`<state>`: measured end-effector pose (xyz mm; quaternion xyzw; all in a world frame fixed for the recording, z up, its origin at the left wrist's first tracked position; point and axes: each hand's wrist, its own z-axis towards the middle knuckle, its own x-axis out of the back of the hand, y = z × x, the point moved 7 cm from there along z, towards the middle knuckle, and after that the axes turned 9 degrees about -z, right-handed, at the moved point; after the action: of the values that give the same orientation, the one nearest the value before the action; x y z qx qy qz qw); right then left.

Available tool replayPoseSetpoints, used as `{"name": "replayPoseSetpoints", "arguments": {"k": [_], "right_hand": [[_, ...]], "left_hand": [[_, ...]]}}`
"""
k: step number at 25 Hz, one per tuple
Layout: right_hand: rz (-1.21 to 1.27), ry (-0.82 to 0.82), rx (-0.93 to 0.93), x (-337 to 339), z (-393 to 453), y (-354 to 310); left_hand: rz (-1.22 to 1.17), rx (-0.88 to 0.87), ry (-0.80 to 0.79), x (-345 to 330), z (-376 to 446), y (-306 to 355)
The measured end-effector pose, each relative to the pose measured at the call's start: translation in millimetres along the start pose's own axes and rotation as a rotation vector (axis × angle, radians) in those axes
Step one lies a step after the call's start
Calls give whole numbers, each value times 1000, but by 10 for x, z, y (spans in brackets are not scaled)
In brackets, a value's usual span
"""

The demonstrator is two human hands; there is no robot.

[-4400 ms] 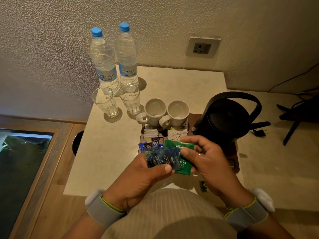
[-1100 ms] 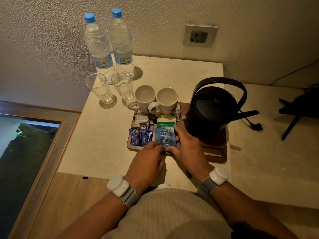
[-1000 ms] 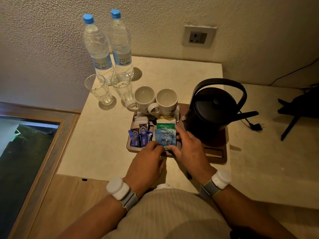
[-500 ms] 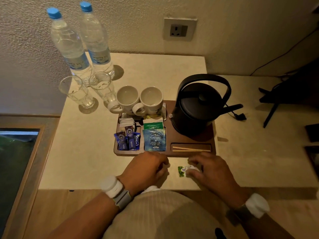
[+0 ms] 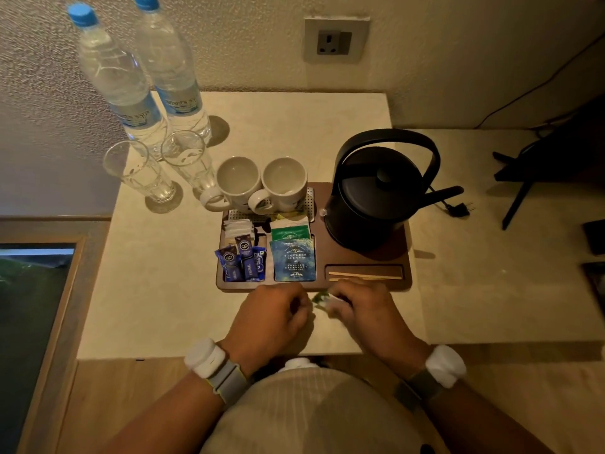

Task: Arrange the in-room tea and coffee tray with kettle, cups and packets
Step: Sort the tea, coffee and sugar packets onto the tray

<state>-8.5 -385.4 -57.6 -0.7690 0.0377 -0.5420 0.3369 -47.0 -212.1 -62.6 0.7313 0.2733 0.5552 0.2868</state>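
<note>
A brown wooden tray point(image 5: 406, 273) sits on the pale table. On it stand a black kettle point(image 5: 376, 198) at the right and two white cups point(image 5: 262, 185) at the back. Blue coffee sachets point(image 5: 240, 262) and stacked tea packets point(image 5: 293, 258) fill its front left compartments, and wooden stirrers point(image 5: 363, 274) lie in the front slot. Just in front of the tray, my right hand point(image 5: 366, 314) pinches a small green and white packet point(image 5: 322, 299) lifted off the table. My left hand point(image 5: 271, 317) is curled beside it, fingertips almost at the packet.
Two water bottles point(image 5: 144, 77) and two glasses point(image 5: 163, 168) stand at the table's back left. A wall socket point(image 5: 334, 42) is above; the kettle's plug point(image 5: 460, 208) lies unplugged at the right. Dark objects sit at the far right edge.
My right hand has picked the small green and white packet up off the table, and both hands have come together just in front of the tray.
</note>
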Motion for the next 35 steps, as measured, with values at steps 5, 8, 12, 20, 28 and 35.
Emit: {"name": "replayPoseSetpoints", "arguments": {"k": [5, 8, 12, 20, 28, 35], "right_hand": [[-129, 194, 195, 20, 426, -449], [-334, 100, 246, -119, 586, -507], [-392, 148, 274, -173, 531, -474], [-232, 187, 192, -155, 465, -407], [-194, 166, 214, -180, 486, -400], [-135, 193, 225, -218, 383, -388]], "left_hand": [[-57, 201, 163, 228, -213, -387], [-46, 195, 154, 251, -231, -410], [-39, 141, 145, 272, -182, -318], [74, 44, 101, 311, -84, -238], [117, 6, 60, 282, 24, -203], [124, -31, 54, 293, 38, -215]]}}
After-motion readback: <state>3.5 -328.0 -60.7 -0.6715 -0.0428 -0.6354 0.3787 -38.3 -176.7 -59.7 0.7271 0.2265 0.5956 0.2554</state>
